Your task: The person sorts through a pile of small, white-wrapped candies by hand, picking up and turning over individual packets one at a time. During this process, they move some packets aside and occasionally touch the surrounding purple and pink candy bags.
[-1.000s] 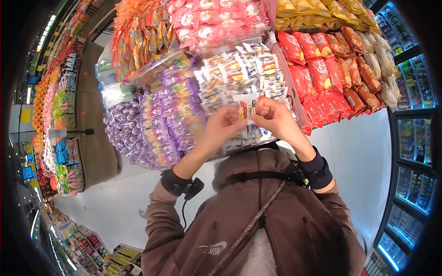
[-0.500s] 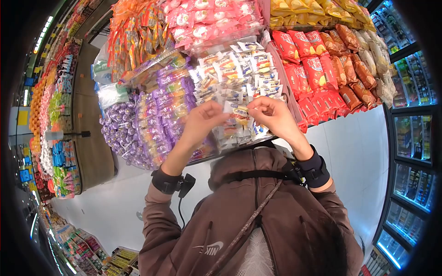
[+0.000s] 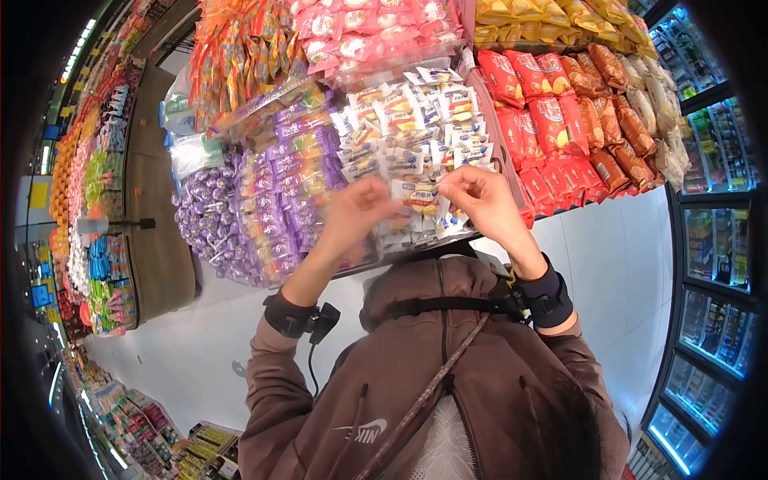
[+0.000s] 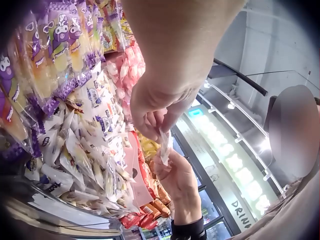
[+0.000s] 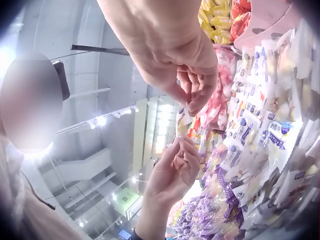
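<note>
Left hand (image 4: pixel 156 102) up top, fingers pinching a small white plastic-wrapped packet (image 4: pixel 165 145); right hand (image 4: pixel 179 181) below, black fabric wristband (image 4: pixel 188 230) on, pinches its lower end! Alongside, heaped white plastic-wrapped sweets (image 4: pixel 75 162), with purple-edged clear cartoon packets (image 4: pixel 59 42) above.

You have open air above the heaped white packets (image 3: pixel 412 120); the wrapped packet (image 3: pixel 417 193) spans the gap between your hands. The pink divider (image 5: pixel 265 20) blocks low passage rightward to the red bags (image 3: pixel 552 124), the clear panel (image 3: pixel 388 74) the far side.
</note>
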{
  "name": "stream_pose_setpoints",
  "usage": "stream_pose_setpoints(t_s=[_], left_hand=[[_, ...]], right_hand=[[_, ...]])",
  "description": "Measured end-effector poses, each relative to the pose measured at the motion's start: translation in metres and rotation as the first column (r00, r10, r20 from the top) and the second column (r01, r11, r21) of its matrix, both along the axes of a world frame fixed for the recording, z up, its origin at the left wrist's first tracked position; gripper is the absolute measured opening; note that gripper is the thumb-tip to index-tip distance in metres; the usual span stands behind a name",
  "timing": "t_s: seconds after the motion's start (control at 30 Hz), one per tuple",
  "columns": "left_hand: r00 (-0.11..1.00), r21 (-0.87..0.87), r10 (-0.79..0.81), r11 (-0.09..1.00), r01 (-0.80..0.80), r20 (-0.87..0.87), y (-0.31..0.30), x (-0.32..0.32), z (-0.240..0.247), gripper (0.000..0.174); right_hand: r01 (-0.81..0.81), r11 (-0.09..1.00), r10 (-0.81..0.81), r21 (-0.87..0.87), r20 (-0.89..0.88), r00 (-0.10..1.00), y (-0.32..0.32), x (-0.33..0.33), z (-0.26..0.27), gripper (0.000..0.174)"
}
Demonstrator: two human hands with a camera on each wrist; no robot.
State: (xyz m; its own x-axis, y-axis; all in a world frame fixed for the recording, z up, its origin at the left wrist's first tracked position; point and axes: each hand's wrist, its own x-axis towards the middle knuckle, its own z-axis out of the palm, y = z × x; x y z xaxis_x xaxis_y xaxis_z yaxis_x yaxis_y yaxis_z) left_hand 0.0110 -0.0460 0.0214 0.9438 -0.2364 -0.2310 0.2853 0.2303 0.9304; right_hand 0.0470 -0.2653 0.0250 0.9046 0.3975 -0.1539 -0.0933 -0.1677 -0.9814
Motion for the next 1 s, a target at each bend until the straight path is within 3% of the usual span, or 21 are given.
stream_pose_setpoints(t_s=[0.23,0.33,0.53,0.57,0.63,0.67,0.73,0.83,1.0], left_hand=[[0.981,0.302,-0.195,0.937,0.178,0.024,-0.013,-0.01,-0.012,0.02],[0.952,0.418,-0.297,0.858,0.298,-0.07,-0.018,-0.009,0.002,0.02],[0.937,0.431,-0.34,0.859,0.277,0.076,-0.027,-0.01,-0.005,0.02],[0.943,0.448,-0.326,0.854,0.264,0.066,-0.027,-0.008,-0.007,0.02],[0.954,0.483,-0.297,0.843,0.238,0.047,-0.026,-0.003,-0.008,0.02],[0.976,0.457,-0.214,0.872,0.173,0.039,-0.025,0.002,-0.007,0.02],[0.999,0.406,-0.043,0.913,0.032,0.017,-0.025,0.021,0.004,0.02],[0.884,0.665,-0.113,0.703,-0.252,0.454,-0.023,0.059,0.01,0.021],[0.79,0.776,-0.298,0.542,-0.322,0.536,-0.035,0.093,-0.007,0.018]], right_hand=[[-0.146,0.981,0.162,-0.131,0.125,0.979,-0.008,-0.014,0.0,0.009],[-0.169,0.982,0.169,-0.086,-0.001,0.986,-0.014,-0.018,-0.005,0.007],[-0.123,0.992,0.122,-0.005,-0.077,0.989,-0.025,-0.02,-0.011,0.006],[-0.11,0.993,0.113,0.03,-0.126,0.986,-0.027,-0.021,-0.014,0.008],[-0.041,0.998,0.042,0.045,-0.026,0.999,-0.031,-0.021,-0.017,0.01],[-0.007,0.998,0.006,0.055,0.022,1.0,-0.033,-0.021,-0.018,0.012],[0.055,0.99,-0.048,0.128,-0.055,0.997,-0.038,-0.02,-0.018,0.017],[0.057,0.988,-0.047,0.145,-0.075,0.996,-0.046,-0.02,-0.018,0.018],[0.016,0.994,-0.014,0.108,-0.017,1.0,-0.054,-0.023,-0.025,0.02]])
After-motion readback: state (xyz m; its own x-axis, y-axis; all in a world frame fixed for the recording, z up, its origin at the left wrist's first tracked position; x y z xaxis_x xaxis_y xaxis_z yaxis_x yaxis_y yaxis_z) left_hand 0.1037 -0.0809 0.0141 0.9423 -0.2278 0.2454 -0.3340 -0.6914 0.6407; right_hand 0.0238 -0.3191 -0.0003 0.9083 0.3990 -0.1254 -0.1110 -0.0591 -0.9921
